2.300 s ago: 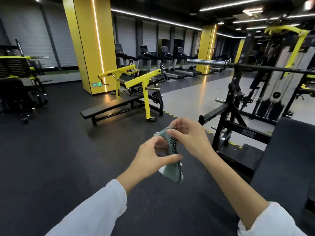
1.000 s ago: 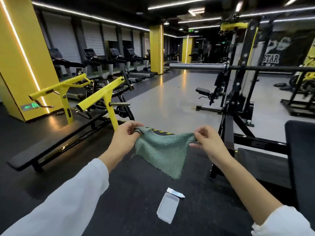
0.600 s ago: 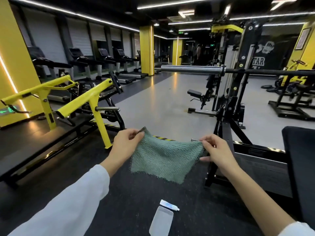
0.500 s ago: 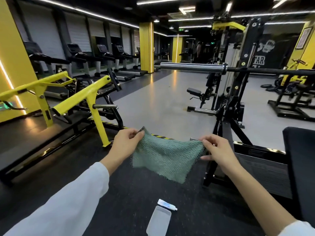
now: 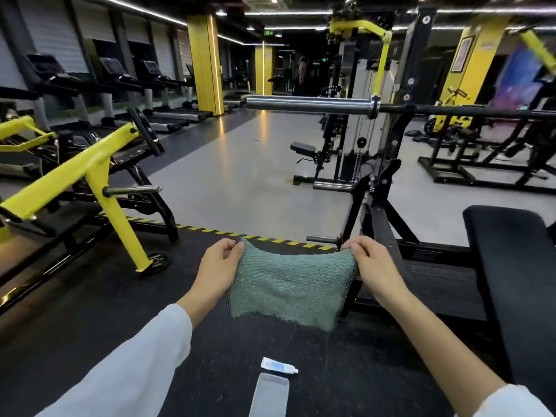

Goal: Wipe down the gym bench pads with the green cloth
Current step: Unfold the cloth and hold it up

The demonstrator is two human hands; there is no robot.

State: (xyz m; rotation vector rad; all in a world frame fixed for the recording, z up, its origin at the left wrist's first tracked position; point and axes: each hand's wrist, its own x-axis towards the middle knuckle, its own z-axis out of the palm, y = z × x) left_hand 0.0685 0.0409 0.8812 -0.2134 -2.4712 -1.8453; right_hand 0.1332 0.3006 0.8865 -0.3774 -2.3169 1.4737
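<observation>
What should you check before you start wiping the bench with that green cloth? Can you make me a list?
1. The green cloth is spread open: ok.
2. The left hand pinches one top corner: ok.
3. The right hand pinches the other top corner: ok.
4. The cloth is on the black bench pad: not ok, the pad is apart, off to the right.
5. The cloth is damp: cannot tell.

Cloth is a muted green with a bumpy woven pattern and dark edging. Pad is plain black, sleeve white. Floor is black up close and grey further out, with a yellow-and-black striped line between. Frame and pillar are bright yellow. Tube is white with some blue.
</observation>
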